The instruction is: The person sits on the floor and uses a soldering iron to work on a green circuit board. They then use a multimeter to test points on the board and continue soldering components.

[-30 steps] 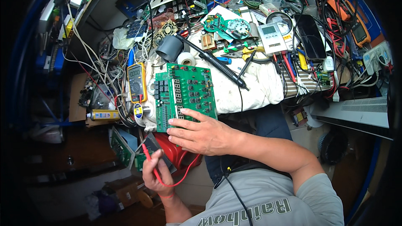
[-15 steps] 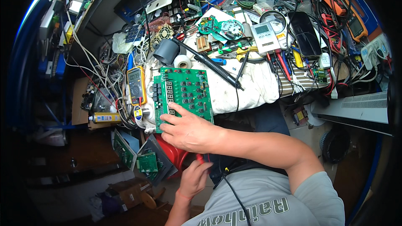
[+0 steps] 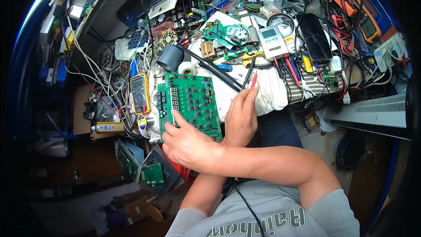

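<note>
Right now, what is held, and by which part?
The left hand grips the red probe below its exposed end; the right hand lies on the green circuit board, grip unclear.

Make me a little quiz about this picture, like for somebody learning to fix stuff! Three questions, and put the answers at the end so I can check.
1. Pick one: what is the left hand holding?
A) a red test probe
B) a screwdriver
C) a magnifying glass

2. True or false: the right forearm passes underneath the left forearm.

3. Name it: which measuring tool, in a yellow case, lies just left of the green circuit board that the right hand is on?

Key:
1. A.
2. False; the right forearm crosses over the left one.
3. A digital multimeter.
</note>
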{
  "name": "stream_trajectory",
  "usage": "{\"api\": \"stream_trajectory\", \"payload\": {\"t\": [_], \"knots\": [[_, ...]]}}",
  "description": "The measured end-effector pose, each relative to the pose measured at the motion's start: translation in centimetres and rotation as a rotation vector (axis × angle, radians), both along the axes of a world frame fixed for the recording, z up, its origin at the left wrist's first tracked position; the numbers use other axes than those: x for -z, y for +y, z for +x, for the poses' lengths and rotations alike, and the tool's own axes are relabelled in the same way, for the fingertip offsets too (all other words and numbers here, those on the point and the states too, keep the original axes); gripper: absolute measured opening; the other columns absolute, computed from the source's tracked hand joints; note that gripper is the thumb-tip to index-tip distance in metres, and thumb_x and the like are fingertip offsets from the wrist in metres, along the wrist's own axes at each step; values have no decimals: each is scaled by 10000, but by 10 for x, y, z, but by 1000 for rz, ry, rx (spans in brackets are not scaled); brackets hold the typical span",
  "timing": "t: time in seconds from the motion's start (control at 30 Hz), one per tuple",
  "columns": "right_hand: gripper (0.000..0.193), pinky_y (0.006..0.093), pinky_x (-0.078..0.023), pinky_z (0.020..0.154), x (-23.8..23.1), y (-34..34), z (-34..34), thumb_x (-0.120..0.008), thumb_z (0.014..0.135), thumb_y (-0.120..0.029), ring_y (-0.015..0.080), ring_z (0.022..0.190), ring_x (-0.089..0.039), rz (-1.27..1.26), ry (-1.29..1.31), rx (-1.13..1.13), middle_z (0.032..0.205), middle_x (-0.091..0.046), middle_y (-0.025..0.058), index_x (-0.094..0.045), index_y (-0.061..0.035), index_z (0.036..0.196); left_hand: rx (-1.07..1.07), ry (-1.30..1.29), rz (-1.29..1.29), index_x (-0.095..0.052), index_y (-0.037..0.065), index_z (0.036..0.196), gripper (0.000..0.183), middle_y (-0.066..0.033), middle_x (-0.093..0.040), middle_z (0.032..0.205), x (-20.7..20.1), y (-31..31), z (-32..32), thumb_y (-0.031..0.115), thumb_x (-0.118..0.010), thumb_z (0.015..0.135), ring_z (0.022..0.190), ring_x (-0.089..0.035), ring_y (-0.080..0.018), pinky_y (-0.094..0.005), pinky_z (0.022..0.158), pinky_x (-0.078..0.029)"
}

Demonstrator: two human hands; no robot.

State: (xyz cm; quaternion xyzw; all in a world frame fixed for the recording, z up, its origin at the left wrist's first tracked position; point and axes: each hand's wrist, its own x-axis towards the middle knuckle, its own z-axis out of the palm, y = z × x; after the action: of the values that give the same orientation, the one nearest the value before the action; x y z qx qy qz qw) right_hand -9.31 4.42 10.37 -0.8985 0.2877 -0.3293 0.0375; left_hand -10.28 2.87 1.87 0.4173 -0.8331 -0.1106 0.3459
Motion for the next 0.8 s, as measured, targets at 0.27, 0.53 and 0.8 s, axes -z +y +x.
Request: {"api": "stream_trajectory", "payload": {"t": [0.27,0.53,0.8], "knots": [[274,665,-343,1185,1,-2,-1,-569,998,-240,299,1119,-622,72,30,-61,1002,-716,76,-795,-87,982,-123,-252,-86,-672,87,1333,405,-161,-629,1302,14,-42,-27,76,-669,928,1156,-601,-366,-484,998,-476],[144,614,-364,1176,6,-5,-5,-643,845,-200,299,1242,-610,144,-58,-102,1025,-676,106,-701,-75,885,33,-141,-12,-607,112,1455,555,-257,-473,1544,18,-16,-5,114,-722,912,1423,-455,-494,-547,1189,-387],[316,585,-327,1202,-11,-8,-41,-761,840,-201,280,1352,-550,188,3,-152,1246,-659,56,-692,-104,1133,543,-114,935,-539,40,1523,520,-202,-499,1593,-48,96,129,164,-656,1031,1508,-446,-341,-481,1236,-365]]}}
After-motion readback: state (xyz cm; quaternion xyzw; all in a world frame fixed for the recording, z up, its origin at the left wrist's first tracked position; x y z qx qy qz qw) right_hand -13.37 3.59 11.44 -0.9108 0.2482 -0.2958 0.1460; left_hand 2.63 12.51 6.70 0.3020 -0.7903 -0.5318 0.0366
